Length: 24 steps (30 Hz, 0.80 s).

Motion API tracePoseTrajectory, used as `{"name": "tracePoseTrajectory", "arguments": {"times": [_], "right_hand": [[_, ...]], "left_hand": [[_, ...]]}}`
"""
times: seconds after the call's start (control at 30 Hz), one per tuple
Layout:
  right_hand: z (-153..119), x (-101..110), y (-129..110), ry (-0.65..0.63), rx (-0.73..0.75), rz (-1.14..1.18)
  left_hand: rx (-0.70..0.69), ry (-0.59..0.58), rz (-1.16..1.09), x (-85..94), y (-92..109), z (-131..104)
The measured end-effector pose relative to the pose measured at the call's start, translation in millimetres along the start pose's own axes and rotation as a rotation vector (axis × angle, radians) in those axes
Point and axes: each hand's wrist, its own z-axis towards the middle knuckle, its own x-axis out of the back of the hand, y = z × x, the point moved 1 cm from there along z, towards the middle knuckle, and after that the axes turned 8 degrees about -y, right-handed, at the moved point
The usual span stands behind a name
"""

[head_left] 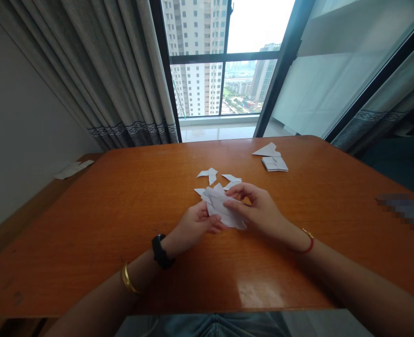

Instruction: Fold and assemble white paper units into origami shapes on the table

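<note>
A folded sheet of white paper [224,210] is held above the table between both hands. My left hand [196,222] grips its lower left edge, the thumb on top and the fingers underneath. At the upper right side of the sheet, my right hand [259,206] pinches it between thumb and fingers. Just beyond lie small folded paper pieces: one bent piece [209,174] to the left and another [232,180] partly covered by my right hand. A white point [199,191] shows at the paper's left; whether it is a separate piece I cannot tell.
Farther back on the wooden table [140,187] lie a pointed folded paper [268,150] and a square folded paper stack [275,164]. A blurred dark object [408,210] is at the right edge. White papers [74,169] rest on the ledge at left.
</note>
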Motion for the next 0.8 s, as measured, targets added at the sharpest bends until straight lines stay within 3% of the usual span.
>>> {"name": "tracePoseTrajectory", "arguments": {"times": [0.07, 0.13, 0.3, 0.47, 0.63, 0.8], "right_hand": [[-7, -13, -6, -0.012, 0.066, -0.141], [-11, -20, -8, 0.008, 0.117, -0.206], [-11, -17, -7, 0.120, 0.153, -0.263], [-3, -2, 0, -0.082, -0.044, -0.282], [2, 8, 12, -0.254, 0.035, -0.642], [2, 5, 20, -0.300, 0.018, -0.578]], "left_hand": [[-0.032, -0.051, -0.026, -3.4, 0, -2], [-0.057, -0.032, -0.028, -4.3, 2, -2], [-0.133, 0.169, -0.024, 0.6, 10, -2], [-0.114, 0.226, 0.213, 9.8, 15, -2], [-0.229, 0.432, 0.668, 23.9, 15, -3], [-0.312, 0.219, 1.059, 23.6, 15, -4]]}}
